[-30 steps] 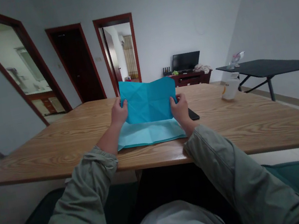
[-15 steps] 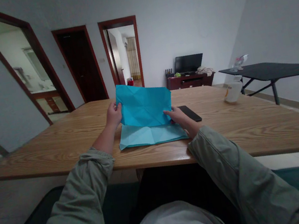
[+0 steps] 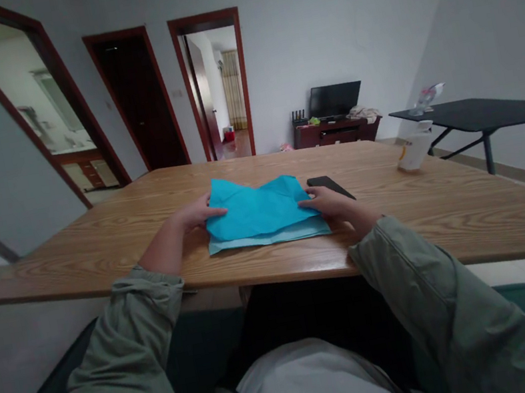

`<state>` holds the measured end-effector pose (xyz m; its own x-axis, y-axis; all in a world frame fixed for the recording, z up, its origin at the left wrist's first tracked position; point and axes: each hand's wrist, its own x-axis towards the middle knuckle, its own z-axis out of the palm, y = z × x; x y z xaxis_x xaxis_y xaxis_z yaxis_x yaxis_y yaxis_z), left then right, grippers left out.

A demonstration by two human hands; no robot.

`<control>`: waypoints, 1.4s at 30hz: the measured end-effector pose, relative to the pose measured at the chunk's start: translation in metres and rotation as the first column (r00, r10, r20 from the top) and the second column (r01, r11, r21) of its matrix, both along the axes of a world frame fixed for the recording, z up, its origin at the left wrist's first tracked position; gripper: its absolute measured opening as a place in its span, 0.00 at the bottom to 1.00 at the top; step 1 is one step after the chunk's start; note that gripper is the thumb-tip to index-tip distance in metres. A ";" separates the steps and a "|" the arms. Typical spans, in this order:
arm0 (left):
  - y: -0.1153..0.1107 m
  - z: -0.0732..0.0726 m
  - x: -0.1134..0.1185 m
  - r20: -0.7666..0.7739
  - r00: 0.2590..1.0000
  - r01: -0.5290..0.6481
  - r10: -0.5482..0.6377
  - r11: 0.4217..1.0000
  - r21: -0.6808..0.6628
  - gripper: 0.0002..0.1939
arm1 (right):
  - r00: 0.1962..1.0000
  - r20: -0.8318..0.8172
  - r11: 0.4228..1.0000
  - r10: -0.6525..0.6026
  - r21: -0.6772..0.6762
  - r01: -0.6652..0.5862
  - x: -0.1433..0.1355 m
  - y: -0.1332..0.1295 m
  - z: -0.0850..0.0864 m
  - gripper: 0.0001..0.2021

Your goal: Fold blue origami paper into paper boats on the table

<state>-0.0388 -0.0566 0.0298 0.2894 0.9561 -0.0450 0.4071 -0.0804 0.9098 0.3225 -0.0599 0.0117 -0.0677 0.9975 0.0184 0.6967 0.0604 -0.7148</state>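
A creased sheet of bright blue paper (image 3: pixel 259 207) is held by its two side edges, low over the table, its far edge bent up at both corners. My left hand (image 3: pixel 198 212) grips the left edge, thumb on top and the other fingers underneath. On the opposite edge, my right hand (image 3: pixel 327 202) pinches the paper the same way. Beneath it lies a paler blue paper layer (image 3: pixel 270 238), showing as a strip along the near side. Whether the two layers are joined cannot be made out.
The wooden table (image 3: pixel 114 250) spreads out around the paper. A dark flat object like a phone (image 3: pixel 334 185) lies just beyond my right hand. Farther right stands a white container (image 3: pixel 415 149). A black folding table (image 3: pixel 491 110) is at the right.
Both hands have lowered the bright blue sheet from a raised, tilted position to just above the paler layer. Its far edge now bends up at the corners. The view has shifted slightly.
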 end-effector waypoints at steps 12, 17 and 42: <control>-0.044 -0.009 -0.017 -0.017 0.994 0.102 -0.108 0.974 -0.202 0.54 | 0.996 0.069 0.996 -0.048 -0.071 0.053 0.002 -0.020 -0.003 0.29; -0.041 -0.012 -0.015 -0.122 0.988 0.077 -0.092 0.989 -0.124 0.48 | 0.992 0.117 0.999 -0.040 0.032 0.036 0.006 -0.025 -0.002 0.36; -0.052 0.096 0.130 -0.555 0.831 0.354 0.033 0.738 0.574 0.32 | 0.878 0.474 0.987 0.065 0.102 -0.128 0.002 -0.031 -0.004 0.16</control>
<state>0.0909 -0.1082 0.1258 0.5599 0.7455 0.3616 0.6996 -0.6592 0.2759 0.3249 -0.0910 0.0074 -0.1959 0.9769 0.0853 0.9336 0.2124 -0.2886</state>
